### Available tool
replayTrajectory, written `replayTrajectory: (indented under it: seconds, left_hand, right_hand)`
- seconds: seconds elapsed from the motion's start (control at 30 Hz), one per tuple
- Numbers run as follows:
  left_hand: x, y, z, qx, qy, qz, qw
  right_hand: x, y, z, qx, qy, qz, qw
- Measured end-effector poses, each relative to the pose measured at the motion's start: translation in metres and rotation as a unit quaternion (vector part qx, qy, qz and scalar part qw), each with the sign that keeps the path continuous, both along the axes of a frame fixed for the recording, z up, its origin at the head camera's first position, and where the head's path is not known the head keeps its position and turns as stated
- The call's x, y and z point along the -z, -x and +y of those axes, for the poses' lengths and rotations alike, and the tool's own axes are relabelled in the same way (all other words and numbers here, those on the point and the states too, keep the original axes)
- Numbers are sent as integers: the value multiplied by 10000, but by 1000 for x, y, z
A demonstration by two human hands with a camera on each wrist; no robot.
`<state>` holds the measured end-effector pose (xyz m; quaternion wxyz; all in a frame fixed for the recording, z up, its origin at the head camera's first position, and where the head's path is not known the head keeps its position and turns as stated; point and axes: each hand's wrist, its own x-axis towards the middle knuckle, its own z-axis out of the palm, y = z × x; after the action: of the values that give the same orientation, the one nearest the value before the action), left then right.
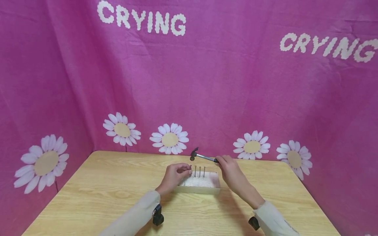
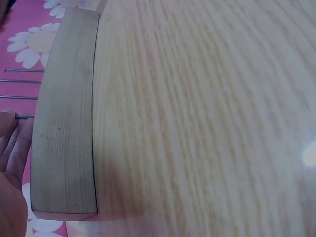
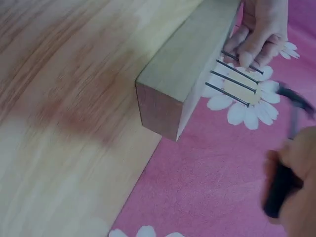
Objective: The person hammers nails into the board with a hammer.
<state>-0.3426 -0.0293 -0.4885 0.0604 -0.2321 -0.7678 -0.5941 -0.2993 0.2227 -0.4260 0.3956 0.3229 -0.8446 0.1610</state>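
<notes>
A claw hammer with a dark head and silver shaft is in my right hand, whose fingers wrap its black handle. Its head hangs above the left part of a pale wooden block. At the block's left end, my left hand pinches a nail between thumb and fingers; that nail stands upright on the block. Three more nails rise in a row just right of it, their points hidden in the wood. In the right wrist view, the hammer head is apart from the nail heads.
The block lies on a light wood-grain table. Behind and at both sides hangs a pink cloth with daisies and white lettering, close to the table's back edge. Dark wrist cameras sit below both sleeves.
</notes>
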Motion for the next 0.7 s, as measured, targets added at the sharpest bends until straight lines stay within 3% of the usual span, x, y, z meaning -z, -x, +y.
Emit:
replayTrajectory:
  seconds: [0.1,0.3,0.47,0.7]
  left_hand:
    - [1,-1,0,-6,-38,43,10000]
    - [3,-1,0,-20,-87,-50,9999]
    - [3,-3,0,0,-27,-203,9998]
    - [4,-3,0,-40,-119,-178,9998]
  right_hand:
    - [0,0,0,-202,565,165,9981]
    - [7,-1,-7,-215,53,30,9997]
    - [1,-6,-8,-194,508,193,9983]
    - [-3,-11,-7,198,-237,-70,9995]
